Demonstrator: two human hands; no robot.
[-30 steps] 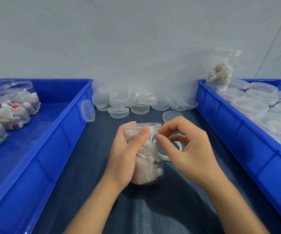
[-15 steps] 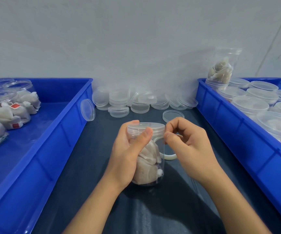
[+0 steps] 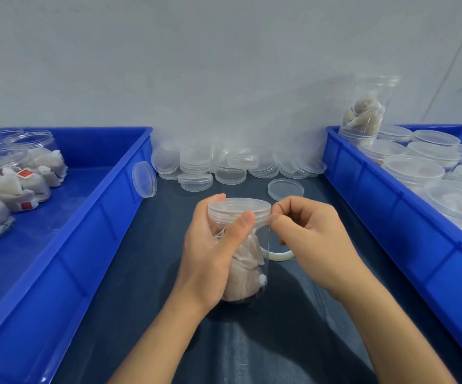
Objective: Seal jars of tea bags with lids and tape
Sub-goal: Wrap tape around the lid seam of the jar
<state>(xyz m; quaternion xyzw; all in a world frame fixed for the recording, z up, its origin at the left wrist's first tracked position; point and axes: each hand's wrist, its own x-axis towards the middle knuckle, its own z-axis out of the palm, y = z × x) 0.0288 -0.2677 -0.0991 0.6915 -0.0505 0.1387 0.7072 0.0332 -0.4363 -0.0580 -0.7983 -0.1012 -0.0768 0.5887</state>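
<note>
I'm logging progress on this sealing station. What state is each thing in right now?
Jar: upright on the table, lid on, tea bags inside.
Left hand: wrapped around the jar.
Right hand: pinching clear tape beside the lid.
Tape roll: behind the jar, partly hidden.
Left bin jars: filled, no lids.
Right bin jars: lidded.
Spare lids: loose against the wall.
</note>
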